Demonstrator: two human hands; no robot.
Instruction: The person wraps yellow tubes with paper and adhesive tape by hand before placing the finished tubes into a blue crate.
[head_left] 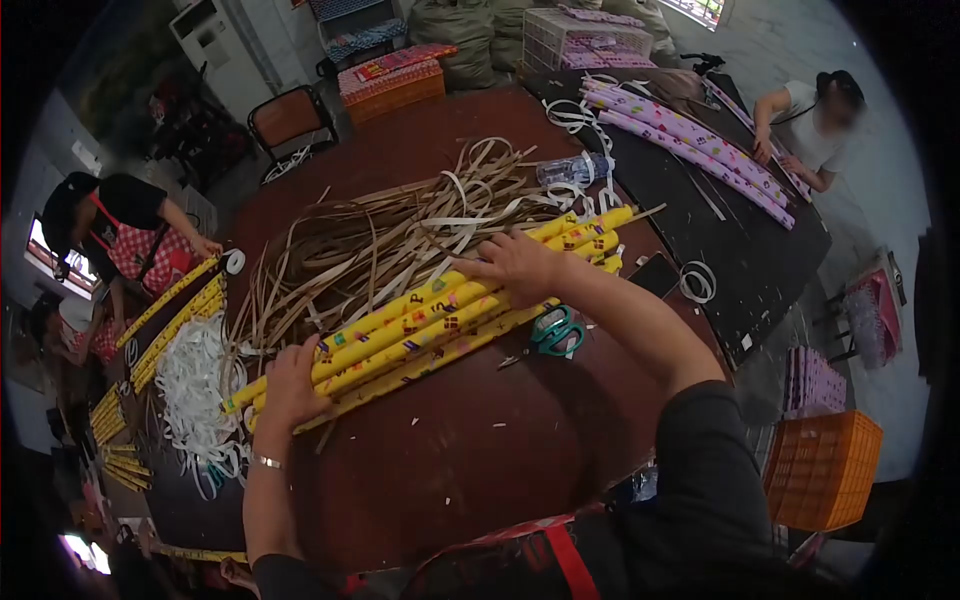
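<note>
A bundle of yellow printed wrapping paper rolls [415,328] lies slantwise over the brown table in front of me. My left hand [293,388] is closed round the rolls near their lower left end. Toward the upper right end, my right hand [514,268] lies over the top of the bundle with its fingers curled over the rolls. Teal-handled scissors [557,332] rest on the table just below my right hand. Behind the rolls spreads a tangled heap of brown and white strips [340,245]. My palms hide parts of the rolls.
White strips [195,385] are piled at the left. A clear bottle [572,170] and a dark flat object [655,278] lie toward the right. Two co-workers stand at left beside more yellow rolls [180,325]; another at right handles pink rolls [690,145]. An orange crate [825,470] stands lower right.
</note>
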